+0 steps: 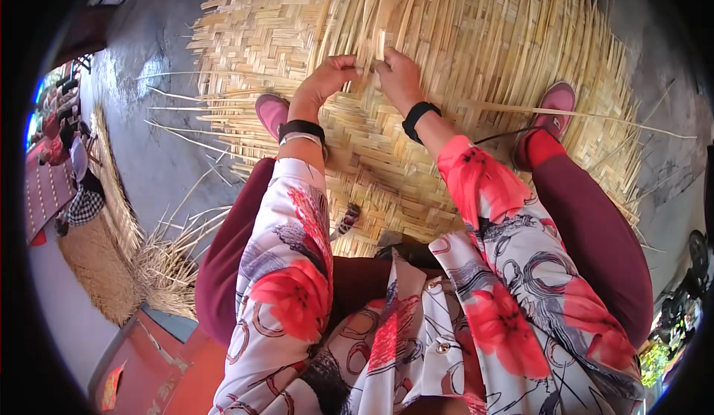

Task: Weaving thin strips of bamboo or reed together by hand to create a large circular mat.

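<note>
A large pale-yellow mat of flat split-reed strips (pixel 256 32) lies on the ground in front of me, partly woven in a zigzag pattern. Over its middle, my left hand (pixel 327 84) is closed, thumb and fingertips pinched at a reed strip. Just to the right, my right hand (pixel 400 80) pinches another reed strip (pixel 381 39), which stands up past the fingertips. A small gap separates the two hands. Loose strips run lengthwise across the far part of the mat, and the ends at its left edge stick out unevenly. What lies under my fingers is hidden.
My pink shoes (pixel 559 101) rest on the mat, one at each side. A long loose strip (pixel 610 115) crosses toward the right. Bundled reeds (pixel 175 270) and a rolled mat (pixel 97 266) lie at left on grey floor (pixel 160 162). Other people (pixel 78 162) are farther left.
</note>
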{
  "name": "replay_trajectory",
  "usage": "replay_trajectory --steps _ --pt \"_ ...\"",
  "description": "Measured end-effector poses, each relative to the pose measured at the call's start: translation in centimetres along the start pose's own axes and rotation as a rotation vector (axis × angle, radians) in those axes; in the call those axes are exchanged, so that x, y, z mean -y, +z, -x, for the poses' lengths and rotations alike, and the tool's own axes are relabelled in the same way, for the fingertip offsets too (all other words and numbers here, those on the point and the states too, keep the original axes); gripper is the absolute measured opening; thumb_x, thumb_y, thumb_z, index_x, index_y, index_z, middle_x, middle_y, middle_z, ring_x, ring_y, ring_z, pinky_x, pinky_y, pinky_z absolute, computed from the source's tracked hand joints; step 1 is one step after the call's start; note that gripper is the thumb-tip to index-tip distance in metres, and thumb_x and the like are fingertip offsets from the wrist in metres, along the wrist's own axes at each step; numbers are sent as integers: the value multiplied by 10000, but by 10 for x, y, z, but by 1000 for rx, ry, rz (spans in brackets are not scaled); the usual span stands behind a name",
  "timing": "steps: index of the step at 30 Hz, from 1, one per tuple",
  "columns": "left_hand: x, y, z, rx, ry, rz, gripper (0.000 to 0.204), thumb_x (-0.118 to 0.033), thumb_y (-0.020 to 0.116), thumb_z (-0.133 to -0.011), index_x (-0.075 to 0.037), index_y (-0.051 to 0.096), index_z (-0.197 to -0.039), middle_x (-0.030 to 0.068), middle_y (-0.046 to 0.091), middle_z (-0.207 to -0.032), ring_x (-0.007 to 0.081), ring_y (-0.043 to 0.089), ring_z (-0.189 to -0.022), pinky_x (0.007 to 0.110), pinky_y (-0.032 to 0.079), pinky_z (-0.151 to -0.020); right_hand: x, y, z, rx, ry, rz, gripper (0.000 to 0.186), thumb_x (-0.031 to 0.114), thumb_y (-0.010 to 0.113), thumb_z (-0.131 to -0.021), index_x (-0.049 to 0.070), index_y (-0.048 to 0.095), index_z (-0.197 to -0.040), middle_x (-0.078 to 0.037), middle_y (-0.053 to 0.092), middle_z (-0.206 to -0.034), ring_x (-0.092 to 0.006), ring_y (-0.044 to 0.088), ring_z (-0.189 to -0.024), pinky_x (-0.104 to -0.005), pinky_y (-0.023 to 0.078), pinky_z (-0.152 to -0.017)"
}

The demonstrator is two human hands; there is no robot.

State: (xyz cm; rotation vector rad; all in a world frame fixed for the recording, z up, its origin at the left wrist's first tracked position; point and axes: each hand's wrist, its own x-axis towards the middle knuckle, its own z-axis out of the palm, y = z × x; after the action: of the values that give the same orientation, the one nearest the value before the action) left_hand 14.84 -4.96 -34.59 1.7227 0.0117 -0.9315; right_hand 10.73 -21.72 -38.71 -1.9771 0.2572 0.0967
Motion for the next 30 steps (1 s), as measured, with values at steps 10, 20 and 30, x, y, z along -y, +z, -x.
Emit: replay_trajectory --steps 10,20,30 --pt "30 22 5 -211 182 -109 326 -140 651 -779 -24 648 -1084 106 611 -1126 205 545 -1062 318 411 -928 -33 14 14 361 0 -427 268 115 595 -825 25 557 -1075 -111 662 -866 -223 638 -798 -338 487 -688" --pt "27 12 4 -251 42 452 135 -191 578 -882 -100 652 -949 -36 626 -813 62 499 -658 214 379 -602 10 -13 24 -5 126 -371 109 64 530 -840 -9 456 -809 -105 631 -677 -161 549 -549 -315 424 -503" --pt "36 -3 -26 -343 93 85 161 -96 699 -781 -79 554 -715 -38 510 -603 52 442 -523 230 335 -472 16 -9 19 -22 123 -377 113 70 498 -864 -15 515 -792 -87 637 -694 -139 546 -565 -298 429 -522"
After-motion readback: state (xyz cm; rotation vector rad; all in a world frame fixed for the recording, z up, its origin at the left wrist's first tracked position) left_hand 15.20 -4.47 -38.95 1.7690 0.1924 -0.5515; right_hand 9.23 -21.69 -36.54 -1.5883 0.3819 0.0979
